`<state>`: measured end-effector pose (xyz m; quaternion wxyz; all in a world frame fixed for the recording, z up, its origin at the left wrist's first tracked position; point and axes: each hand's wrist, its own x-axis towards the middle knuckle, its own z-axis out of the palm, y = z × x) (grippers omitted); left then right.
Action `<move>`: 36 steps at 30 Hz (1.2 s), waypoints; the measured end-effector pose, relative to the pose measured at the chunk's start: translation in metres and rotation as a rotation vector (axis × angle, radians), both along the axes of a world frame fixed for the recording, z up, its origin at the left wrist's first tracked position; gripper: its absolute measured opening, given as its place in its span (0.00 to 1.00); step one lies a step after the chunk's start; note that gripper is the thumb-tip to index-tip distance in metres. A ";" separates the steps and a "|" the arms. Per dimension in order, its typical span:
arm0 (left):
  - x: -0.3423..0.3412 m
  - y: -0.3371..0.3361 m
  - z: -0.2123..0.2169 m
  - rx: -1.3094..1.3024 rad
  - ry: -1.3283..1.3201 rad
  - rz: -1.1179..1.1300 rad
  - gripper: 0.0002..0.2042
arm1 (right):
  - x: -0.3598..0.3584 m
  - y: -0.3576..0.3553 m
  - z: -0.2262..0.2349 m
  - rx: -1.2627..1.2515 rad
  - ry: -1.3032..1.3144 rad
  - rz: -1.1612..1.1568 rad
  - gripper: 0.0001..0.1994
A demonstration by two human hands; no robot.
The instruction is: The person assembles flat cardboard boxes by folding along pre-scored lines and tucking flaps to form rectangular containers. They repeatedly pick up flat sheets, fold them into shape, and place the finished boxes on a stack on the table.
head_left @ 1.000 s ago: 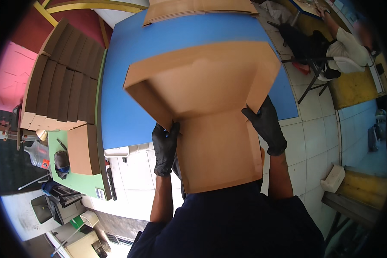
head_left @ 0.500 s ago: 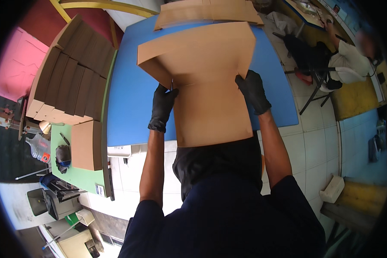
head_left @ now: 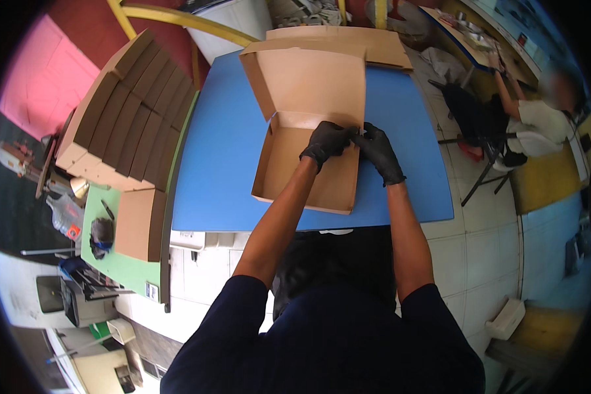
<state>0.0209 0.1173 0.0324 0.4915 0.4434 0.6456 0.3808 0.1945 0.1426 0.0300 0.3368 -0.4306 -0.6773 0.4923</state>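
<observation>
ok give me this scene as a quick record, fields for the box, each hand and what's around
box: brown cardboard box, hinged lid raised, on the blue table
left hand: black-gloved, fingers curled, at the box's back right corner
right hand: black-gloved, same corner, outer side; exact grip unclear
behind box: flat cardboard pieces
left side: stacked cardboard boxes on a green table
right side: seated person

head-worn left fisheye | faces steeply down | blue table [head_left: 220, 151] near below
</observation>
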 end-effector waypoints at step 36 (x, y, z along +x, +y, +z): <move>-0.002 0.012 -0.021 0.128 0.128 0.016 0.07 | 0.004 0.004 -0.030 -0.285 0.432 -0.260 0.18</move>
